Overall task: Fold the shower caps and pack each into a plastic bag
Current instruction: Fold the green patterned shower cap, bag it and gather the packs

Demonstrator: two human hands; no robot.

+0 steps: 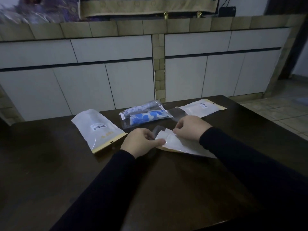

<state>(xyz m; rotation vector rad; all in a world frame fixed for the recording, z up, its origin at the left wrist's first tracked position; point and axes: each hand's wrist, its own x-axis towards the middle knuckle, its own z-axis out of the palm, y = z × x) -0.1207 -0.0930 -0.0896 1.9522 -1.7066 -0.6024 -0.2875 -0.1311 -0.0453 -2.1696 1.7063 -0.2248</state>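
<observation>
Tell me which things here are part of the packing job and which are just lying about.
Part of the job:
left hand
right hand
white bag being held
blue-flowered cap, bagged
grey-patterned cap, bagged
barcode bag
far white bag

Just there:
black box
fringed cloth

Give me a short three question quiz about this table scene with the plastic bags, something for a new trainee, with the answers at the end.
1. True or false: both hands grip the white plastic bag with the tan edge near the front of the dark wooden table.
2. Which packed item lies nearest the hands: A) the clear bag holding a blue flowered shower cap, B) the clear bag holding a grey patterned shower cap?
3. Fill in: the white bag with a barcode label lies to the ____ of the left hand.

Key: 1 true, the right hand pinches it too; 2 A; 3 left.
</observation>
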